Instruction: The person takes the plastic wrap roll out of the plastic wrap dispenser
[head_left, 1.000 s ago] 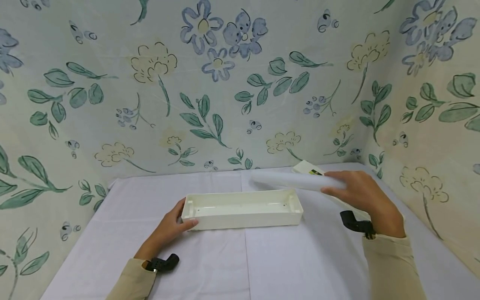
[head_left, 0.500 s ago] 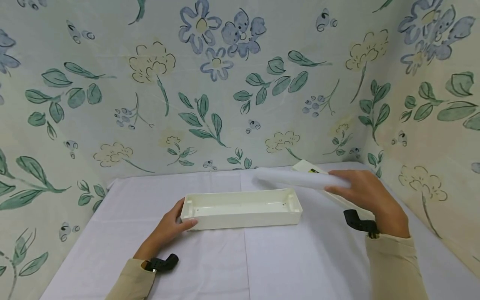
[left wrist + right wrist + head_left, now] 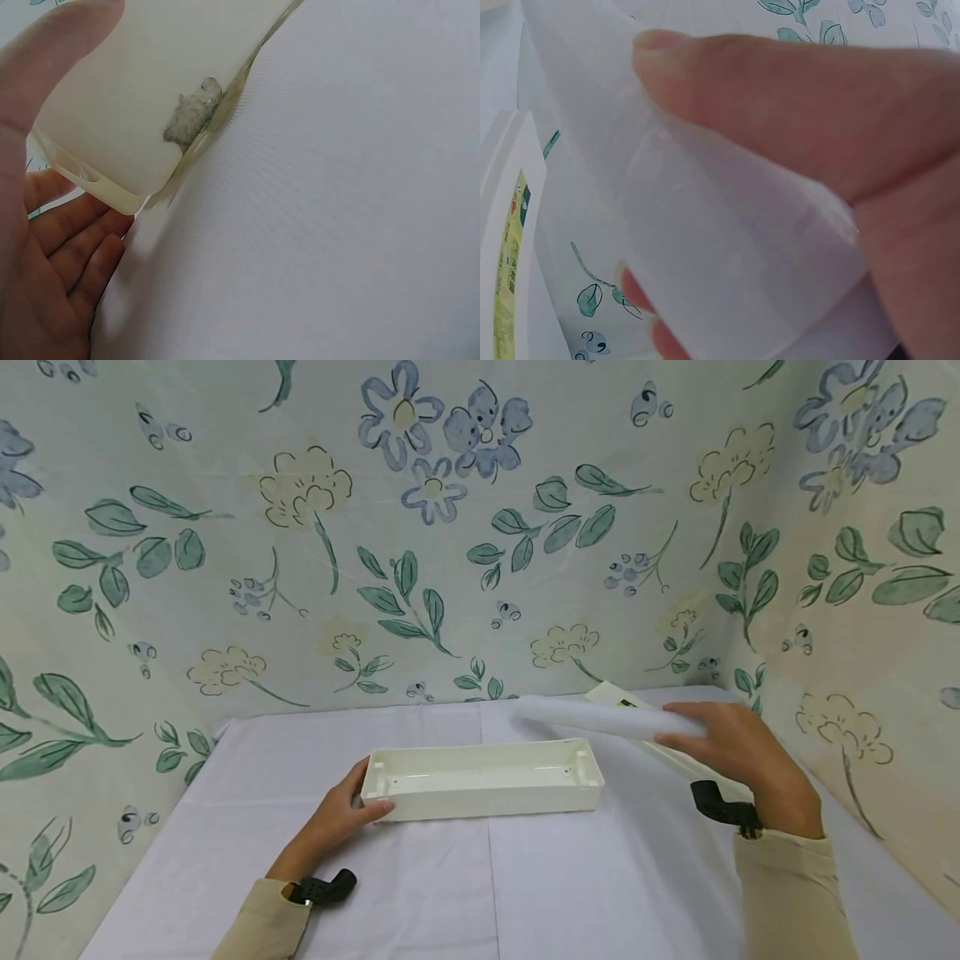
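A long cream plastic box, open at the top, lies across the middle of the table. My left hand grips its left end, thumb on the front wall and fingers around the end. In the left wrist view, a greyish torn patch shows on the box's wall near its lower edge. My right hand holds a white roll of plastic wrap by its right end, raised behind and right of the box. The right wrist view shows the thumb along the translucent film, with fingertips under the far side.
A long cream lid-like strip lies slanted at the back right, partly hidden by the roll and right hand. It bears a yellow-green label. White cloth covers the table, and flowered cloth hangs behind and at the sides.
My right hand has drifted slightly to the right with the roll of plastic wrap. My left hand and the box stay in place.
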Demonstrator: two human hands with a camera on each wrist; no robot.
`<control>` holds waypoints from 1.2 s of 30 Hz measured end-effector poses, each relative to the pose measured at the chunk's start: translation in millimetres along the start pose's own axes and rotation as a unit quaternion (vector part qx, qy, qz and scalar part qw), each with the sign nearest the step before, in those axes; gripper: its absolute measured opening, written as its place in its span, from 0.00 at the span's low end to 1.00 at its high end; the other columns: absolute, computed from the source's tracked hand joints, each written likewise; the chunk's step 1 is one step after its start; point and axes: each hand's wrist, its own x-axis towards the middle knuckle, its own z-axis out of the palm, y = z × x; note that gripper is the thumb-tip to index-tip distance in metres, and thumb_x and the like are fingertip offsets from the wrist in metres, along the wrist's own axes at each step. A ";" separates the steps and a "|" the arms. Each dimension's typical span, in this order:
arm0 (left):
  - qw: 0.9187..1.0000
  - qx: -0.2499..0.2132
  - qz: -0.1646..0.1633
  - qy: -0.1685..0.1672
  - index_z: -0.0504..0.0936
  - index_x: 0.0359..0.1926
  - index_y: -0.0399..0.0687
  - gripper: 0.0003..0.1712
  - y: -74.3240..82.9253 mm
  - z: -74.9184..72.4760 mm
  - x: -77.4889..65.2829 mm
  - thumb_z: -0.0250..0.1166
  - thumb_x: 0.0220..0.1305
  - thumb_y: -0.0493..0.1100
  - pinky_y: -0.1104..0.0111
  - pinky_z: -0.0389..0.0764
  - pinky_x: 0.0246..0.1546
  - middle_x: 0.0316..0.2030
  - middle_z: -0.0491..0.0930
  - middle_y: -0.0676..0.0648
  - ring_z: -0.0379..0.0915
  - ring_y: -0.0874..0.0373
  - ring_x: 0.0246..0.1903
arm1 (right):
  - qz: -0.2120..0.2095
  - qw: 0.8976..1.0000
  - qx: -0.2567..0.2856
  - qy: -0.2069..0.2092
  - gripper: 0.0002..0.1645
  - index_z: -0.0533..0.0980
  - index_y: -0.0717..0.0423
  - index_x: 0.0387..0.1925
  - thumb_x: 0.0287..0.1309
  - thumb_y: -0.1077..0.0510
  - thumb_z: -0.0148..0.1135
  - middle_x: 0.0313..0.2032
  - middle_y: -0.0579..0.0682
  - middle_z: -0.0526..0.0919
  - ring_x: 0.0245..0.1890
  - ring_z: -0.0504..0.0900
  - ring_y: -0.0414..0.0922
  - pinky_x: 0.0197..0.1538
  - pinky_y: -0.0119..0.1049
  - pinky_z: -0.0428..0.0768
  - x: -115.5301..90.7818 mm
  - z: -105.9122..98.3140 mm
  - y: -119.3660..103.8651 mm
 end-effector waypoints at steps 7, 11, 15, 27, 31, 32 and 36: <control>1.000 -0.004 -0.006 -0.002 0.49 0.75 0.59 0.53 1.7 -0.4 -0.3 0.68 0.56 0.62 0.37 0.51 0.64 0.73 0.54 0.45 0.47 0.41 0.71 | 0.005 1.000 -0.005 0.000 0.35 0.79 0.60 0.54 0.51 0.41 0.70 0.44 0.63 0.83 0.40 0.78 0.56 0.40 0.54 0.75 0.1 -0.2 0.4; 1.000 -0.003 -0.015 -0.004 0.49 0.75 0.59 0.54 1.2 0.8 -0.7 0.68 0.55 0.63 0.37 0.50 0.64 0.73 0.54 0.45 0.47 0.41 0.71 | 0.009 1.000 -0.006 -0.003 0.34 0.79 0.61 0.54 0.52 0.41 0.70 0.45 0.63 0.83 0.41 0.78 0.58 0.42 0.56 0.74 -0.7 -0.5 0.1; 1.000 0.004 -0.014 -0.002 0.49 0.75 0.59 0.54 0.7 1.3 -0.5 0.68 0.55 0.63 0.37 0.52 0.63 0.73 0.55 0.45 0.48 0.41 0.71 | 0.007 1.000 -0.009 -0.001 0.34 0.79 0.61 0.54 0.53 0.42 0.70 0.45 0.63 0.83 0.42 0.78 0.58 0.42 0.57 0.75 -1.7 -0.7 0.5; 1.000 0.007 -0.010 0.000 0.49 0.75 0.59 0.54 -0.7 1.3 0.8 0.68 0.56 0.63 0.37 0.52 0.63 0.73 0.55 0.45 0.48 0.41 0.71 | 0.015 1.000 -0.017 0.000 0.34 0.79 0.61 0.54 0.52 0.42 0.70 0.45 0.65 0.83 0.41 0.79 0.59 0.42 0.59 0.75 -2.1 -0.9 3.1; 1.000 0.006 -0.008 0.000 0.49 0.75 0.59 0.54 0.6 1.1 0.0 0.68 0.55 0.63 0.37 0.53 0.63 0.72 0.56 0.45 0.49 0.42 0.71 | 0.022 1.000 -0.016 -0.004 0.35 0.79 0.61 0.54 0.52 0.41 0.70 0.46 0.66 0.82 0.43 0.78 0.60 0.43 0.60 0.74 -2.3 -1.0 3.5; 1.000 0.003 -0.006 0.000 0.49 0.75 0.59 0.53 1.0 0.9 -0.3 0.68 0.55 0.63 0.37 0.53 0.63 0.72 0.56 0.45 0.50 0.42 0.70 | 0.026 1.000 -0.015 -0.008 0.36 0.78 0.61 0.55 0.52 0.41 0.69 0.46 0.66 0.82 0.44 0.78 0.61 0.43 0.61 0.74 -2.1 -0.9 3.7; 1.000 -0.010 0.002 -0.001 0.51 0.75 0.60 0.52 2.1 0.0 -1.0 0.69 0.56 0.61 0.38 0.54 0.63 0.71 0.58 0.46 0.52 0.42 0.69 | 0.036 0.999 -0.013 -0.017 0.38 0.77 0.61 0.56 0.52 0.39 0.69 0.48 0.67 0.81 0.46 0.77 0.64 0.45 0.64 0.73 -1.3 0.0 4.4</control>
